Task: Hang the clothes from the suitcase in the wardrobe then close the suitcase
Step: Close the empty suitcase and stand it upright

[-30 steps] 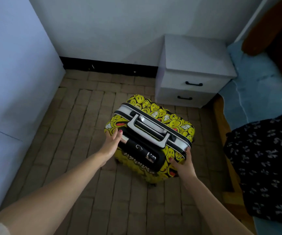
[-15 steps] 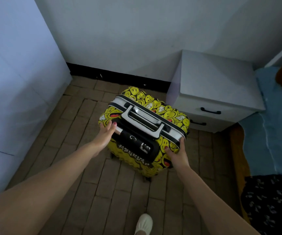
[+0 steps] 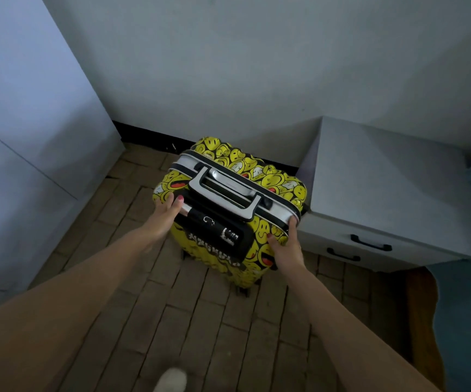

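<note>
Clearly the suitcase (image 3: 230,213) is shut: its two yellow smiley-printed halves meet along the pale metal frame, with no gap showing along the part that can be seen, and it stands upright on the brick-patterned floor (image 3: 200,321). It sits just beside the white bedside cabinet (image 3: 384,199), its far corner close to the dark skirting at the foot of the wall (image 3: 256,66). The carry handle (image 3: 225,190) lies flat on top and is not being used.

Both hands grip the case at its near top corners. The left hand (image 3: 165,213) is curled over the left corner, fingers on the yellow shell beside the black lock panel (image 3: 217,227). The right hand (image 3: 285,244) clasps the right corner, thumb up against the metal frame. Neither hand holds anything else.

No clothes are visible anywhere in view, and no hangers. The tall pale panel (image 3: 30,123) at the left may be the wardrobe, but its inside cannot be seen, so whether the hanging is finished cannot be checked from this view. Judging by the shut case, standing on end, the task looks to be at or near its end: the closing step appears done, and what remains seems only to settle the case in the corner and let go. Whether the latches are fully locked is too small to tell.
</note>
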